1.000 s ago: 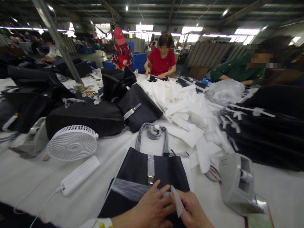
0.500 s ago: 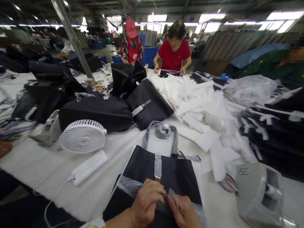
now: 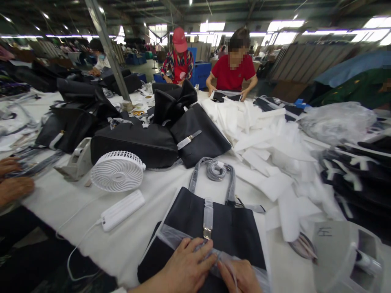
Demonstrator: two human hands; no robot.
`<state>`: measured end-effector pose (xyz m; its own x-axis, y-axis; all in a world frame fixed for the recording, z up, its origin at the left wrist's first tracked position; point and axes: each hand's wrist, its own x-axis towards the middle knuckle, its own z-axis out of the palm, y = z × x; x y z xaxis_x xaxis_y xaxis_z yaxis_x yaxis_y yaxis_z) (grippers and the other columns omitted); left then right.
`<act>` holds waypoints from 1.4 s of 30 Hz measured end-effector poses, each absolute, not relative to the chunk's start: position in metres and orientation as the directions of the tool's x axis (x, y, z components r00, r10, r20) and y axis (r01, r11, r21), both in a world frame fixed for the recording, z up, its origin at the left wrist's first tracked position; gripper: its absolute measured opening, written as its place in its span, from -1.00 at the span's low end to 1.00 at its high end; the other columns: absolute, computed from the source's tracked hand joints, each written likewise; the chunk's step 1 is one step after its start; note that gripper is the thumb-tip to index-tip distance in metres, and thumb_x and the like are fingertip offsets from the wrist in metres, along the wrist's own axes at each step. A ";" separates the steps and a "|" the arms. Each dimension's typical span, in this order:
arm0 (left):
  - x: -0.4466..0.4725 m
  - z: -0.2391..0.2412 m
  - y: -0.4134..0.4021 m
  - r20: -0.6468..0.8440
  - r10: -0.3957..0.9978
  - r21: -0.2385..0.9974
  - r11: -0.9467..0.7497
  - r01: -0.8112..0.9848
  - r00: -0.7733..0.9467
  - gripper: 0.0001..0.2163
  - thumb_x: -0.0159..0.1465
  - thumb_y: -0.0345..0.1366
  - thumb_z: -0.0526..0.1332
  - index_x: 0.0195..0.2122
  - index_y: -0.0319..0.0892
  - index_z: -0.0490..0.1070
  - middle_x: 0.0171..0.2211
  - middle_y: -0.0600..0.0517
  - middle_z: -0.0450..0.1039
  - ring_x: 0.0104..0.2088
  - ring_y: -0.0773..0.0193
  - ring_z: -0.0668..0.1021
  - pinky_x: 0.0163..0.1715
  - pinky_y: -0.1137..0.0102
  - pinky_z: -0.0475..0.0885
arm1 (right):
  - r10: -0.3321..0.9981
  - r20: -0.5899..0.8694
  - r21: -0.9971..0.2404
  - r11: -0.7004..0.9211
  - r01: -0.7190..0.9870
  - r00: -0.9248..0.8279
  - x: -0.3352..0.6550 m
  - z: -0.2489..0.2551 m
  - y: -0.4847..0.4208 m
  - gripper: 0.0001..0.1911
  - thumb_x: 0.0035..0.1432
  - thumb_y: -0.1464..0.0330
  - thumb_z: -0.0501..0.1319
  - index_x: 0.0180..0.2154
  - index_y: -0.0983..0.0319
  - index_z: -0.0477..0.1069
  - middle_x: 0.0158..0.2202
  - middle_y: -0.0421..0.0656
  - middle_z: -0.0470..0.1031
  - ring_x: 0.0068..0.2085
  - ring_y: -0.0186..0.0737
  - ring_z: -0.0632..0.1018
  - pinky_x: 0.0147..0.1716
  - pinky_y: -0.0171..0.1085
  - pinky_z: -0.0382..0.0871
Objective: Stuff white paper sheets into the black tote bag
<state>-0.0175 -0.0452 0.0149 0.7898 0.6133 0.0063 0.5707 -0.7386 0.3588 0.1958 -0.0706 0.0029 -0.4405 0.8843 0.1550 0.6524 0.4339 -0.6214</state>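
A black handbag lies flat on the white table right in front of me, its grey wrapped handles pointing away. A translucent wrap strip runs across its front under the metal clasp. My left hand lies flat on the bag with spread fingers, pressing the strip below the clasp. My right hand rests beside it, fingers pinching the strip's right part.
A white desk fan and a power strip lie to the left. Tape dispensers stand at the right and by the fan. Black bags and white foam sheets pile behind. Other people work at the far side; someone's hands show at left.
The view has shifted so the bag sits higher and further right. My left hand has flattened from a curled pinch; the small white piece my right hand held up is no longer raised.
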 end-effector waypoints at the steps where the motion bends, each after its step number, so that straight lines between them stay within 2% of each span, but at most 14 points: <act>1: -0.019 0.015 -0.045 0.016 0.609 0.404 -0.729 0.552 0.793 -0.59 0.34 -0.31 0.02 0.23 -0.06 0.12 0.31 0.05 0.10 0.17 0.04 0.26 0.05 0.11 0.28 | 0.877 0.093 -0.601 0.427 0.676 -0.471 0.193 0.001 -0.070 -0.60 0.37 0.31 -0.14 -0.46 0.18 0.31 -0.55 -0.21 0.44 -0.52 -0.28 0.47 -0.49 -0.29 0.16; 4: -0.024 0.019 -0.045 0.130 0.714 0.617 -0.601 0.508 0.688 -0.69 0.32 -0.39 -0.02 0.05 -0.11 0.32 0.20 -0.02 0.28 0.10 0.09 0.35 0.06 0.17 0.30 | 0.890 -0.064 -0.521 0.356 0.775 -0.452 0.185 0.001 -0.068 -0.68 0.31 0.24 -0.03 -0.45 0.18 0.30 -0.52 -0.19 0.48 -0.50 -0.23 0.50 -0.50 -0.27 0.11; 6: -0.027 0.026 -0.046 0.125 0.884 0.778 -0.369 0.508 0.451 -0.74 0.35 -0.36 -0.08 -0.13 -0.16 0.40 -0.06 -0.07 0.47 -0.07 0.18 0.47 -0.06 0.28 0.38 | 0.905 -0.131 -0.505 0.291 0.813 -0.405 0.181 0.006 -0.066 -0.73 0.22 0.15 0.11 -0.44 0.17 0.30 -0.51 -0.20 0.48 -0.48 -0.20 0.50 -0.48 -0.27 0.12; 9: -0.026 0.037 -0.046 -0.224 0.950 0.885 0.106 0.453 0.217 -0.62 0.38 -0.08 -0.09 -0.35 -0.18 0.39 -0.53 0.05 0.40 -0.53 0.28 0.49 -0.52 0.41 0.36 | 0.901 -0.170 -0.513 0.265 0.817 -0.399 0.181 0.015 -0.065 -0.74 0.09 0.14 0.24 -0.43 0.17 0.31 -0.50 -0.22 0.48 -0.45 -0.18 0.50 -0.45 -0.27 0.14; 11: -0.022 0.040 -0.044 -0.436 0.875 0.844 0.315 0.434 0.212 -0.56 0.32 0.08 -0.05 -0.33 -0.18 0.38 -0.64 0.13 0.29 -0.72 0.33 0.37 -0.73 0.45 0.17 | 0.896 -0.163 -0.519 0.277 0.809 -0.412 0.182 0.017 -0.066 -0.74 0.10 0.13 0.22 -0.44 0.17 0.31 -0.49 -0.21 0.48 -0.44 -0.19 0.50 -0.44 -0.27 0.14; 13: -0.017 0.040 -0.040 -0.515 0.836 0.799 0.389 0.458 0.189 -0.54 0.24 0.14 0.03 -0.23 -0.19 0.38 -0.66 0.17 0.27 -0.78 0.33 0.31 -0.79 0.45 0.07 | 0.892 -0.143 -0.523 0.300 0.798 -0.429 0.183 0.016 -0.068 -0.72 0.14 0.12 0.19 -0.46 0.17 0.30 -0.50 -0.21 0.47 -0.45 -0.21 0.48 -0.45 -0.27 0.14; 15: -0.012 0.037 -0.036 -0.488 0.856 0.780 0.340 0.526 0.171 -0.58 0.17 0.10 0.16 -0.24 -0.20 0.40 -0.67 0.18 0.25 -0.72 0.32 0.34 -0.72 0.46 0.09 | 0.887 -0.113 -0.520 0.330 0.788 -0.447 0.183 0.013 -0.070 -0.71 0.16 0.13 0.17 -0.47 0.17 0.28 -0.51 -0.22 0.45 -0.46 -0.22 0.48 -0.45 -0.27 0.13; 17: -0.008 0.033 -0.035 -0.425 0.885 0.771 0.244 0.589 0.191 -0.71 0.16 -0.03 0.22 -0.42 -0.18 0.40 -0.67 0.18 0.23 -0.63 0.33 0.36 -0.60 0.45 0.09 | 0.888 -0.079 -0.529 0.348 0.774 -0.453 0.185 0.011 -0.071 -0.71 0.16 0.15 0.18 -0.50 0.17 0.26 -0.54 -0.23 0.43 -0.48 -0.24 0.46 -0.47 -0.28 0.14; 22: -0.008 0.029 -0.040 -0.368 0.889 0.751 0.112 0.651 0.271 -0.70 0.22 -0.24 0.09 -0.64 -0.17 0.17 -0.68 0.17 0.13 -0.58 0.37 0.29 -0.53 0.40 -0.01 | 0.942 0.143 -0.660 0.320 0.679 -0.305 0.193 0.005 -0.073 -0.67 0.28 0.18 0.08 -0.49 0.18 0.27 -0.63 -0.30 0.32 -0.60 -0.36 0.38 -0.54 -0.33 0.18; 26: -0.009 0.029 -0.041 -0.367 0.895 0.711 0.095 0.697 0.253 -0.73 0.19 -0.30 0.08 -0.65 -0.16 0.14 -0.68 0.17 0.10 -0.59 0.36 0.28 -0.52 0.40 0.00 | 0.911 0.356 -0.652 0.401 0.644 -0.207 0.195 0.000 -0.072 -0.79 0.33 0.26 0.06 -0.27 0.18 0.41 -0.48 -0.23 0.47 -0.49 -0.33 0.50 -0.45 -0.38 0.33; 32: -0.007 0.031 -0.035 -0.406 0.875 0.700 0.112 0.705 0.264 -0.76 0.18 -0.33 0.04 -0.65 -0.16 0.20 -0.70 0.13 0.21 -0.63 0.34 0.35 -0.60 0.44 0.04 | 0.846 0.210 -0.400 0.532 0.746 -0.491 0.181 -0.002 -0.066 -0.68 0.37 0.25 -0.02 0.02 0.10 0.40 -0.42 -0.18 0.45 -0.43 -0.26 0.53 -0.49 -0.34 0.33; 36: -0.014 0.031 -0.043 -0.373 0.895 0.659 0.071 0.749 0.244 -0.77 0.19 -0.37 0.05 -0.62 -0.16 0.26 -0.65 0.07 0.36 -0.59 0.28 0.46 -0.58 0.45 0.18 | 0.842 0.137 -0.390 0.530 0.753 -0.522 0.180 0.001 -0.062 -0.69 0.36 0.25 0.01 0.04 0.07 0.40 -0.40 -0.19 0.46 -0.40 -0.27 0.54 -0.46 -0.35 0.34; 39: -0.020 0.024 -0.060 -0.138 0.940 0.555 -0.186 0.811 0.311 -0.81 0.22 -0.40 0.03 -0.50 -0.14 0.36 -0.53 0.01 0.47 -0.48 0.22 0.55 -0.50 0.43 0.34 | 0.850 0.104 -0.394 0.512 0.764 -0.516 0.182 0.001 -0.061 -0.69 0.35 0.25 0.01 0.05 0.06 0.40 -0.38 -0.18 0.46 -0.39 -0.26 0.55 -0.44 -0.35 0.36; 42: -0.024 0.014 -0.077 0.037 0.821 0.472 -0.516 0.714 0.569 -0.79 0.23 -0.38 0.05 -0.19 -0.13 0.44 -0.27 -0.04 0.56 -0.37 0.22 0.60 -0.49 0.48 0.45 | 0.853 0.092 -0.412 0.502 0.760 -0.514 0.183 -0.001 -0.063 -0.68 0.35 0.25 0.02 0.06 0.05 0.39 -0.36 -0.17 0.47 -0.38 -0.24 0.55 -0.43 -0.34 0.37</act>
<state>-0.0237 -0.0769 0.0144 0.5695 0.8212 0.0368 0.7143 -0.5165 0.4723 0.1829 -0.0628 -0.0007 -0.5138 0.8530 0.0915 0.7603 0.5021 -0.4121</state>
